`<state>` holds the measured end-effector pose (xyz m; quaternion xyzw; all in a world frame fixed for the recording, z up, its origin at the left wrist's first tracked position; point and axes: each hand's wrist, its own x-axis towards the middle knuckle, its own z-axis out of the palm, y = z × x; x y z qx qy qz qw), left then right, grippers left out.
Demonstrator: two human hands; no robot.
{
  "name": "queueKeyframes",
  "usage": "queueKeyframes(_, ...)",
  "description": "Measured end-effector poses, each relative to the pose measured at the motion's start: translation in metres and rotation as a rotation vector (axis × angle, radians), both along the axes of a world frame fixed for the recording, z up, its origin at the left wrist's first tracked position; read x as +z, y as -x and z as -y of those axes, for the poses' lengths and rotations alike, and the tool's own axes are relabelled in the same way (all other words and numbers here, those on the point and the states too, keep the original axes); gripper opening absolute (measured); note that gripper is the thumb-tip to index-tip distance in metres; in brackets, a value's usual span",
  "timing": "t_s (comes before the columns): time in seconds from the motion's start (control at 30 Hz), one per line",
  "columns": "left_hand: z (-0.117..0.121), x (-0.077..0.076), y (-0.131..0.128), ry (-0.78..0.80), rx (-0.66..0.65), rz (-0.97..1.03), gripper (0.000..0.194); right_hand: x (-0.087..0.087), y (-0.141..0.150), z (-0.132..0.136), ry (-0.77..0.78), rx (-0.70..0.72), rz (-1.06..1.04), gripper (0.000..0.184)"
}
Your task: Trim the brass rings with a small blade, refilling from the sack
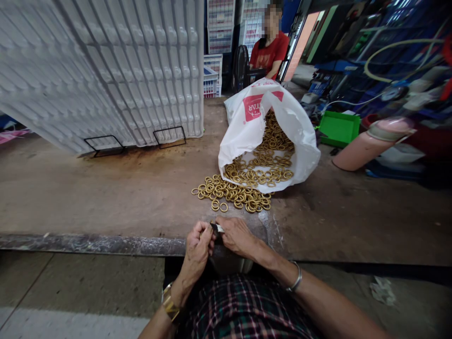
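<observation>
My left hand (198, 242) and my right hand (237, 235) meet close together at the table's front edge. The fingers of my left hand are closed in a pinch at a small dark piece (214, 228). Against it, a short white strip (220, 229) shows at the curled fingers of my right hand. The kind of either piece cannot be made out, and fingers cover most of both. Just beyond my hands lies a loose pile of brass-coloured rings (236, 192). It spills from an open white plastic bag (240, 136) lying on its side, with many more rings inside.
White ribbed plastic trays (141, 70) stand upright at the left, by black wire stands (169, 136). On the right are a green tray (339, 128) and a pink cylinder (367, 143). A person in a red shirt (270, 54) sits beyond the wooden table (88, 197), near stacked crates (221, 26).
</observation>
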<state>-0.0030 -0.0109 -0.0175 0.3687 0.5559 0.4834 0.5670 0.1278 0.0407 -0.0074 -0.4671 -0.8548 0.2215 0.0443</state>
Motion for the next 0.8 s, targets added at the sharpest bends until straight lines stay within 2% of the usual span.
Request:
queueKeyframes(0.17, 0.010, 0.008, -0.001, 0.009, -0.044, 0.129, 0.030, -0.002, -0.005, -0.007, -0.016, -0.044, 0.108, 0.027)
queueKeyframes(0.27, 0.013, 0.019, -0.002, -0.001, -0.104, 0.297, 0.027, -0.006, -0.011, -0.013, -0.074, -0.137, 0.136, 0.027)
queueKeyframes(0.33, 0.011, 0.023, -0.002, 0.013, -0.081, 0.430, 0.027, -0.008, -0.014, -0.017, -0.120, -0.212, 0.116, 0.024)
queueKeyframes(0.47, 0.007, 0.020, 0.001, 0.083, 0.008, 0.593, 0.026, -0.009, -0.011, -0.021, -0.186, -0.322, 0.106, 0.016)
queueKeyframes(0.63, 0.006, 0.015, 0.004, 0.105, 0.036, 0.642, 0.018, -0.012, -0.002, -0.028, -0.179, -0.340, 0.203, 0.021)
queueKeyframes(0.8, 0.004, 0.013, 0.008, 0.163, 0.042, 0.769, 0.023, -0.017, -0.003, -0.030, -0.191, -0.347, 0.166, 0.020)
